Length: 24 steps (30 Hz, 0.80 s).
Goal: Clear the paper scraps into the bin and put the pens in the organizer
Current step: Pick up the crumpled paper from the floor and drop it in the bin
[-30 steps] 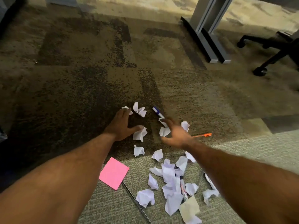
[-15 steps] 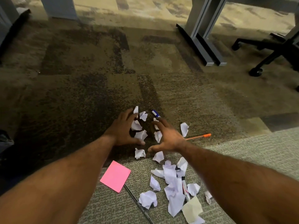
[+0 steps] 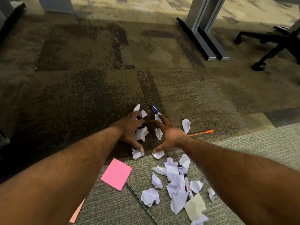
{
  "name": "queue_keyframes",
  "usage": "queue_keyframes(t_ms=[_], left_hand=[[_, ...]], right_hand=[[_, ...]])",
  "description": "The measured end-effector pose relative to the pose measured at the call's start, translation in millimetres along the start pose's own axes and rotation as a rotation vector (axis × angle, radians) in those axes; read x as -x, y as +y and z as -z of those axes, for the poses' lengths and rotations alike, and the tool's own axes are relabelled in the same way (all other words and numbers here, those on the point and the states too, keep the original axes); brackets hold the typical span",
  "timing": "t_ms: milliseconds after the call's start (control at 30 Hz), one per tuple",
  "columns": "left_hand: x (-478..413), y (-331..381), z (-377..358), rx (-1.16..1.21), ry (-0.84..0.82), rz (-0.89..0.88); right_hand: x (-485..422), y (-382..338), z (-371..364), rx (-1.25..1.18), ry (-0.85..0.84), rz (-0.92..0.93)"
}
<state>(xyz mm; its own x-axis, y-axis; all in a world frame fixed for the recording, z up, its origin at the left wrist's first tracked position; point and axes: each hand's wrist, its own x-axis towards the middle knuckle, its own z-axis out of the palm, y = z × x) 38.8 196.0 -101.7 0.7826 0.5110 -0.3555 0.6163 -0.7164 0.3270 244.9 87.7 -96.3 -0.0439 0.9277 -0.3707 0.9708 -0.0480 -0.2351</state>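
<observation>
View from a head camera, looking down at a carpeted floor [image 3: 81,95]. The task seems barely begun: no bin or organizer is in view, and every scrap and pen that shows lies on the floor. Both hands reach forward side by side, close but not touching. The left hand [image 3: 129,129] and right hand [image 3: 168,133] are each spread wide with fingers curved, cupping a small cluster of paper scraps [image 3: 141,133] between them. Each thumb tip presses a separate scrap at six o'clock of the cluster. Neither hand has closed on anything, so this is likely a raking-together before a pickup. A blue pen [image 3: 155,109] lies at twelve o'clock, just beyond the right fingertips. An orange pen [image 3: 201,132] lies at three o'clock, partly hidden by the right wrist. A larger pile of scraps [image 3: 177,184] sits at five o'clock, nearer the camera, with another pen half buried in it. A black pen [image 3: 141,203] and a pink sticky note [image 3: 116,174] lie at six o'clock.
</observation>
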Motion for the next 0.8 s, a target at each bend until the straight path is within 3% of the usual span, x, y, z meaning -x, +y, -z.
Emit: queue_keyframes(t_ms=[200,500,800], left_hand=[[10,4,-15,0.059,0.131,-0.015],[16,4,-33,0.21,0.314,-0.03],[10,9,-25,0.384,0.363,0.132]], right_hand=[[-11,-15,-2,0.06,-0.018,0.0],[-13,-28,-6,-0.149,0.2,0.102],[-14,-31,3,-0.33,0.248,-0.058]])
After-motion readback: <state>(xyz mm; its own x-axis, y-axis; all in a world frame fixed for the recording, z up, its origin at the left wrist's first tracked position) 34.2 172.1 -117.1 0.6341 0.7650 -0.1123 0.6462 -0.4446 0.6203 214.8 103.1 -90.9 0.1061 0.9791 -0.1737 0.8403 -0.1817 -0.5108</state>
